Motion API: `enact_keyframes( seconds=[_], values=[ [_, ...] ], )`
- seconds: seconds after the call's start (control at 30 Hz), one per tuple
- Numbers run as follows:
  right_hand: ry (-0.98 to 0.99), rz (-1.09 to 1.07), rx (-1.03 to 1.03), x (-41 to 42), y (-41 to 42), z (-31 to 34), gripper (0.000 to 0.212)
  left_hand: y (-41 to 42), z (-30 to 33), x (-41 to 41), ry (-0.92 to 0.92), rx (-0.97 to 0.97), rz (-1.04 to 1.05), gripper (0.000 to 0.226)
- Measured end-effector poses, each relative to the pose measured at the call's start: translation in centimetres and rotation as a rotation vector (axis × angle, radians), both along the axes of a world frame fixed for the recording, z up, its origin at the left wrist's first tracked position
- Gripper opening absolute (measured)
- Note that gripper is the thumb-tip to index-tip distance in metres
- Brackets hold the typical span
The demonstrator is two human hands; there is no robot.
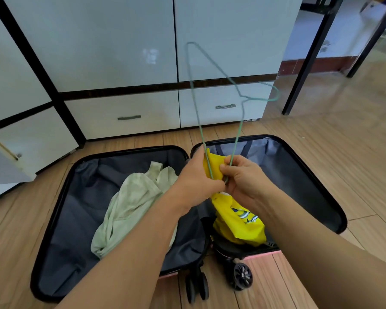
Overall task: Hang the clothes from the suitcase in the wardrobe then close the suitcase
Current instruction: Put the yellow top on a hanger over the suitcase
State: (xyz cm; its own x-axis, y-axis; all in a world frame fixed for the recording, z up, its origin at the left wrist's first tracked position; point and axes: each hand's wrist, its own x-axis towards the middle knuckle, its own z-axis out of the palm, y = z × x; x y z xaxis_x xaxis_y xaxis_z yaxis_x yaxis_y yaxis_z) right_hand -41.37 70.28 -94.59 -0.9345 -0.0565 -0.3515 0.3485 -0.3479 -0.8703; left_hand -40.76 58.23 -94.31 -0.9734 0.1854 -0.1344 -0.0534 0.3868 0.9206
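Now threading green wire hanger (212, 103) into yellow garment (236, 221), centre frame, over open suitcase (80, 219). Left hand (196, 181) gripping garment, right hand (243, 181) pinching hanger. Next: seating shoulders; pale green garment (129, 204) waiting lower left; wardrobe (120, 41) above.

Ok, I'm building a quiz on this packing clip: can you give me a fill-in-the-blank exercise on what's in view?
1. Both hands hold a thin green wire ____ against the yellow garment.
2. The suitcase lies ____ on the floor.
3. The pale green garment lies in the suitcase's ____ half.
4. The wardrobe doors are ____.

Missing words: hanger; open; left; closed
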Motion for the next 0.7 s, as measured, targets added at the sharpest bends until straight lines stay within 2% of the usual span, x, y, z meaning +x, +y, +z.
enact_keyframes(
  seconds=[0.07,0.1,0.17,0.23,0.3,0.33,0.37,0.47,0.53,0.6,0.63,0.7],
  values=[
    [0.008,0.054,0.035,0.3,0.2,0.0,0.026,0.0,-0.5,0.0,-0.012,-0.029,-0.059,0.098],
    [-0.003,0.087,0.045,0.5,0.2,0.0,0.027,-0.1,-0.7,0.0,-0.020,-0.045,-0.061,0.099],
    [-0.043,0.151,0.083,0.6,0.4,0.0,0.027,-0.2,-1.5,-0.1,-0.086,-0.016,-0.031,0.080],
    [-0.069,0.241,0.223,0.5,0.6,0.1,0.021,-0.5,-2.1,0.1,-0.150,-0.014,-0.016,0.056],
    [-0.039,0.364,0.477,0.2,0.9,0.1,0.017,-1.2,-2.6,-0.1,-0.160,-0.104,-0.022,0.050],
    [-0.021,0.405,0.560,0.2,0.9,0.1,0.017,-1.4,-2.8,-0.2,-0.163,-0.157,-0.017,0.046],
    [-0.019,0.417,0.560,0.1,0.8,-0.1,0.017,-1.6,-2.9,-0.2,-0.167,-0.190,-0.010,0.040],
    [-0.103,0.333,0.303,0.0,0.4,-0.6,0.023,-1.7,-3.3,-0.4,-0.159,-0.204,0.035,0.026],
    [-0.128,0.204,0.271,-0.4,1.0,-0.7,0.023,-1.7,-3.3,-0.9,-0.093,-0.303,0.098,0.019],
    [-0.134,0.102,0.337,-0.6,2.0,-0.6,0.020,-2.3,-3.4,-1.3,-0.023,-0.419,0.164,0.013],
    [-0.150,0.073,0.398,-0.7,2.8,-0.7,0.019,-2.9,-3.5,-1.5,-0.015,-0.407,0.212,0.013],
    [-0.203,0.054,0.585,-0.5,4.5,-1.6,0.019,-4.2,-3.8,-1.9,-0.111,-0.183,0.349,0.018]
  ],
)
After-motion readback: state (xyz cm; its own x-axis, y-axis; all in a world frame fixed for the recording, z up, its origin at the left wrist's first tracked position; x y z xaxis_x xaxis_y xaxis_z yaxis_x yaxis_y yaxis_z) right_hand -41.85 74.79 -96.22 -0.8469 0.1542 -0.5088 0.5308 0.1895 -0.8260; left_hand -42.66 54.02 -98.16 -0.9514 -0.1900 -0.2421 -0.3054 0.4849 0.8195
